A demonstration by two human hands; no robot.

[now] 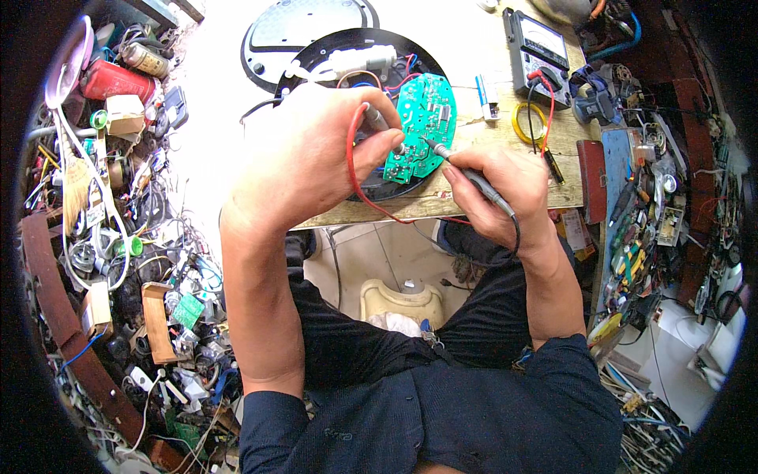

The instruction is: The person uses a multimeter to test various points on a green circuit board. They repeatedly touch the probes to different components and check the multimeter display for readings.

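Observation:
My left hand [304,154] is closed around a grey test probe [376,118] with a red lead, beside the left edge of a green circuit board [433,99]. Its tip is mostly hidden by my fingers. In my right hand [505,186] a second grey probe [483,186], with a black lead, points at the board's middle; whether the tip touches cannot be told. The board lies tilted in a round black housing [316,54], next to a white tubular part [362,59] and coloured wires. An analog multimeter [540,47] stands to the right, leads plugged in.
A round cover [304,28] lies behind the housing. To the right on the wooden table [485,142] are a yellow ring [527,123] and a small blue-and-white box [485,99]. Piled parts and cables crowd both sides. A cream stool [401,300] stands below the table.

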